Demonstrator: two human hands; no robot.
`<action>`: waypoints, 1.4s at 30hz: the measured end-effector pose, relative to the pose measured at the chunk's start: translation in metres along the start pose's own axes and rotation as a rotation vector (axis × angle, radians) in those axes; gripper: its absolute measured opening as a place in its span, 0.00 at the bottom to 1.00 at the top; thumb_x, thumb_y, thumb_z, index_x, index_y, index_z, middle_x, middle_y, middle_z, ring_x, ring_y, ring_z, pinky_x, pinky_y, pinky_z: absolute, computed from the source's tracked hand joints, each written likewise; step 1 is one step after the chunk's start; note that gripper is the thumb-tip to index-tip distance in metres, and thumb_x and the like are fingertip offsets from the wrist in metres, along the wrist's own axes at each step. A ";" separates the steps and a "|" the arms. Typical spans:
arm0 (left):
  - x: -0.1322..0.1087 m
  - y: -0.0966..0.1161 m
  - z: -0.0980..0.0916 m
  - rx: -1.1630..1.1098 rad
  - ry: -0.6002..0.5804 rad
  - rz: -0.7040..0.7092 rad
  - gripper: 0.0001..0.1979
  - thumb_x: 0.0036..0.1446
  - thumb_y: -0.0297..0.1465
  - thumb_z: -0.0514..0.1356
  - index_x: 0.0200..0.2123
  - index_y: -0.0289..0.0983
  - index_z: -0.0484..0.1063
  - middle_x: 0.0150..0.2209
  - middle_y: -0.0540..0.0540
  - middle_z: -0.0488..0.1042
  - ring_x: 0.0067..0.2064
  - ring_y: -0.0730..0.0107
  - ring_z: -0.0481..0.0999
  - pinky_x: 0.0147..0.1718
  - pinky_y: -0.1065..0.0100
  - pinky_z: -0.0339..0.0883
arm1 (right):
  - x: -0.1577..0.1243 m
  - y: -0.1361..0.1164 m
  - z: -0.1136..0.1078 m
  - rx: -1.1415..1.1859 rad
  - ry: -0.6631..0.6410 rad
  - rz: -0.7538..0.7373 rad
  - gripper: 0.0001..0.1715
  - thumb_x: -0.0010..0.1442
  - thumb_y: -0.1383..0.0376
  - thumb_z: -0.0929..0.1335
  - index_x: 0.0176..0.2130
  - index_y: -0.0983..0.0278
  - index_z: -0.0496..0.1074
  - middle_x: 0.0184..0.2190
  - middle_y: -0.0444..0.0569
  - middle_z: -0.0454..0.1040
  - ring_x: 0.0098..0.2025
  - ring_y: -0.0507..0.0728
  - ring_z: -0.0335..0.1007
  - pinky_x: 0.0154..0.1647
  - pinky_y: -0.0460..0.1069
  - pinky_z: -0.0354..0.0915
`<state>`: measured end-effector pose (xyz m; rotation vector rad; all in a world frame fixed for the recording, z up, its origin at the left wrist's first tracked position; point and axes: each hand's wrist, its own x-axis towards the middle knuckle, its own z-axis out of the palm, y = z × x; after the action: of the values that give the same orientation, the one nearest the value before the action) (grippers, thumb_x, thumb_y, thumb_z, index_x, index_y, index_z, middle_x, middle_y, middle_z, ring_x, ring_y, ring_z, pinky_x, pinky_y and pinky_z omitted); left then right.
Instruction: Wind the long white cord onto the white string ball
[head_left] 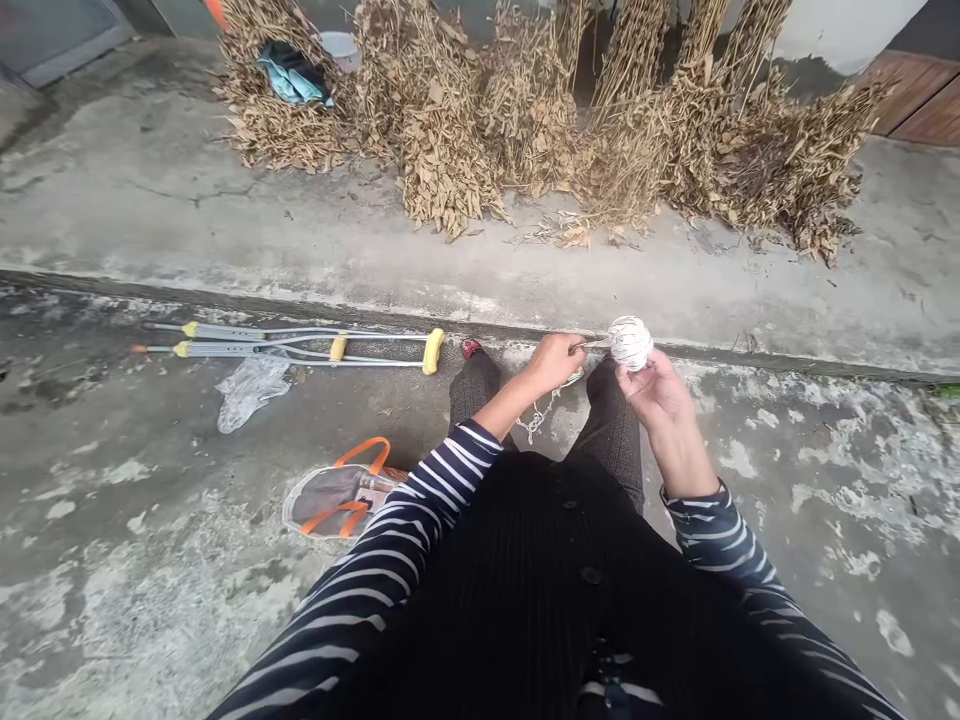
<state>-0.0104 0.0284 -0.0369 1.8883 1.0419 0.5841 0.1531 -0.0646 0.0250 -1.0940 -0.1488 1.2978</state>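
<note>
A round white ball of string (631,343) is held up in the fingers of my right hand (661,398). Just left of it, my left hand (555,362) is closed, pinching a strand that runs across to the ball. Below my left hand, loose white string (535,418) hangs down in a tangle between my legs. What lies behind my left hand is partly hidden.
Two crutches (300,346) with yellow pads lie along a low concrete step (480,280) to my left. Near them are a crumpled clear plastic bag (251,392) and an open bag with orange handles (322,495). Dried plant bundles (525,120) line the wall.
</note>
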 end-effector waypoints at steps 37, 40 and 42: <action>0.002 -0.086 -0.045 -0.359 0.106 -0.357 0.09 0.65 0.26 0.59 0.30 0.33 0.71 0.26 0.50 0.75 0.27 0.76 0.75 0.34 0.72 0.73 | -0.013 -0.209 0.109 -0.296 -0.285 -0.919 0.13 0.54 0.76 0.69 0.37 0.62 0.79 0.37 0.43 0.82 0.38 0.50 0.78 0.33 0.42 0.76; 0.014 -0.094 -0.073 -0.243 0.125 -0.393 0.10 0.63 0.25 0.59 0.27 0.35 0.69 0.24 0.49 0.74 0.28 0.73 0.75 0.34 0.70 0.73 | -0.024 -0.269 0.106 -0.325 -0.253 -1.128 0.16 0.57 0.75 0.67 0.29 0.55 0.77 0.31 0.36 0.80 0.35 0.49 0.78 0.37 0.44 0.76; 0.027 -0.094 -0.104 -0.137 0.148 -0.394 0.12 0.61 0.24 0.59 0.24 0.36 0.68 0.21 0.50 0.71 0.28 0.71 0.74 0.34 0.71 0.71 | -0.041 -0.302 0.101 -0.388 -0.269 -1.230 0.17 0.58 0.72 0.70 0.26 0.51 0.76 0.30 0.32 0.80 0.41 0.50 0.80 0.41 0.45 0.75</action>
<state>-0.1116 0.1242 -0.0658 1.4841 1.3907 0.5525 0.2836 -0.0043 0.3118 -0.8544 -1.1212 0.2743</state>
